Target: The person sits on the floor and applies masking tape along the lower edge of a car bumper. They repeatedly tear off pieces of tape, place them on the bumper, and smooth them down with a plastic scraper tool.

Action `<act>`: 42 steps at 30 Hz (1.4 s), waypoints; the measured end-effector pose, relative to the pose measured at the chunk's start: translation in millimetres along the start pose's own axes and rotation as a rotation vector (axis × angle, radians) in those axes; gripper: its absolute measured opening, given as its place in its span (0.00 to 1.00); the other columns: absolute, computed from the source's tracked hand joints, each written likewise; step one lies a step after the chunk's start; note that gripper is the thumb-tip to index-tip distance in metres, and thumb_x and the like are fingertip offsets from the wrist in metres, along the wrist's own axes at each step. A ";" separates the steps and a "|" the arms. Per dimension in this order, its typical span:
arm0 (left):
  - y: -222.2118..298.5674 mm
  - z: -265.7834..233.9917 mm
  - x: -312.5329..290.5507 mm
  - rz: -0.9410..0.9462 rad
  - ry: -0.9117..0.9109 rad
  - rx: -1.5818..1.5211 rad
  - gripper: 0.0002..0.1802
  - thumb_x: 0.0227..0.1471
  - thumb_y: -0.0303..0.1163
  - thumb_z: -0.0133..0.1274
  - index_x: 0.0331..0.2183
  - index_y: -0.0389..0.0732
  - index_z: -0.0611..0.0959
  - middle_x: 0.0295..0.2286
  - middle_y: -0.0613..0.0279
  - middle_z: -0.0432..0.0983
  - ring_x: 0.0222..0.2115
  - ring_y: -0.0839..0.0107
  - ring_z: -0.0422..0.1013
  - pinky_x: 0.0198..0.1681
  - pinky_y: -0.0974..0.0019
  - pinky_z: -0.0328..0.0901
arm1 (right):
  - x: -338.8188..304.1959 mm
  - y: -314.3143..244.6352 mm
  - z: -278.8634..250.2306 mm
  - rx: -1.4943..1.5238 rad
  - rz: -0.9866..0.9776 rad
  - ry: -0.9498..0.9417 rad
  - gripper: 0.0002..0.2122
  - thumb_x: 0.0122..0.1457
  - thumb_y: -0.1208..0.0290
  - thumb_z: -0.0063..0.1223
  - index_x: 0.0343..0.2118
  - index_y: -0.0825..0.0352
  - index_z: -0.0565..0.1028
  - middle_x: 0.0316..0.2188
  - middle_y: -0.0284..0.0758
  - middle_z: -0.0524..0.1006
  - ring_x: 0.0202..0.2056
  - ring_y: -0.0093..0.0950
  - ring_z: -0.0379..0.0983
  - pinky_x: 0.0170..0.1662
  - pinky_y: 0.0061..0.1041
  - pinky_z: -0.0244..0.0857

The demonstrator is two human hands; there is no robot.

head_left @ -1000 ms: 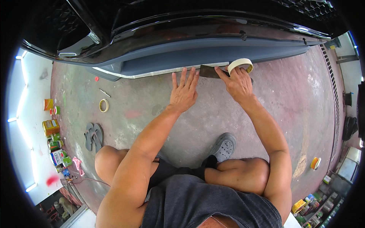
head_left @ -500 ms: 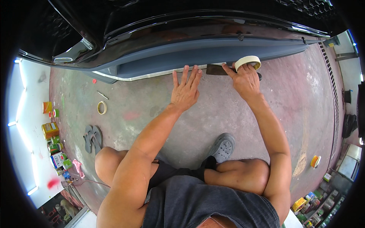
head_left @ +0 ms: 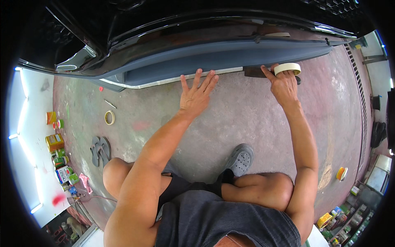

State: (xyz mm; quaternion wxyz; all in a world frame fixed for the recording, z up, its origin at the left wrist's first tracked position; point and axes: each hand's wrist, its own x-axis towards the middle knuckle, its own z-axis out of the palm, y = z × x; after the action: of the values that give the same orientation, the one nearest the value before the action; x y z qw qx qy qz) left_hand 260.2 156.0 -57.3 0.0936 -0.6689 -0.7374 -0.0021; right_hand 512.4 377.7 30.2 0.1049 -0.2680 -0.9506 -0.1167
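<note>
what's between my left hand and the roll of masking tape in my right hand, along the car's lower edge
In the head view, a strip of masking tape runs along the sill from the left hand toward the roll of masking tape held by the right hand.

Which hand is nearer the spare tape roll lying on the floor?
Left. The left hand presses flat on the taped lower edge of the car panel, right of the spare tape roll. The right hand, gripping another masking tape roll, is much farther right.

Bare concrete floor (head_left: 247, 115) mid-frame, open between left hand (head_left: 197, 92) and right hand (head_left: 284, 84). Car body (head_left: 197, 41) blocks the whole top; spare tape roll (head_left: 109, 117) and sandals (head_left: 100, 150) clutter the left.
</note>
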 end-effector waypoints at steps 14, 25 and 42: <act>51.3 5.2 66.2 0.303 -0.039 0.048 0.46 0.59 0.38 0.49 0.73 0.43 0.51 0.74 0.60 0.39 0.75 0.58 0.30 0.73 0.36 0.29 | -142.9 -27.8 92.3 0.266 0.043 -0.541 0.23 0.63 0.76 0.50 0.61 0.56 0.76 0.46 0.45 0.79 0.49 0.40 0.74 0.56 0.39 0.67; 17.7 -3.1 38.0 0.626 -0.137 -0.532 0.38 0.58 0.21 0.51 0.68 0.54 0.66 0.70 0.60 0.54 0.69 0.56 0.55 0.65 0.54 0.63 | -120.5 -45.7 73.6 0.931 0.237 -0.095 0.42 0.55 0.77 0.40 0.76 0.63 0.42 0.32 0.45 0.75 0.34 0.42 0.73 0.43 0.41 0.68; 107.7 -72.5 18.0 -0.224 0.330 -1.255 0.23 0.57 0.24 0.62 0.55 0.36 0.82 0.46 0.53 0.77 0.43 0.62 0.77 0.48 0.64 0.72 | -64.6 -79.0 11.1 1.064 -0.005 0.143 0.46 0.47 0.85 0.45 0.72 0.78 0.41 0.28 0.48 0.80 0.27 0.50 0.77 0.34 0.44 0.73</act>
State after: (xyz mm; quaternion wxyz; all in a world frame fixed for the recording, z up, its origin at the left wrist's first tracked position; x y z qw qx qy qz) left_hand 374.7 175.7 3.4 -0.2033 -0.5064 -0.6374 -0.5440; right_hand 522.5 284.0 -10.3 0.2902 -0.1672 -0.8696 0.3629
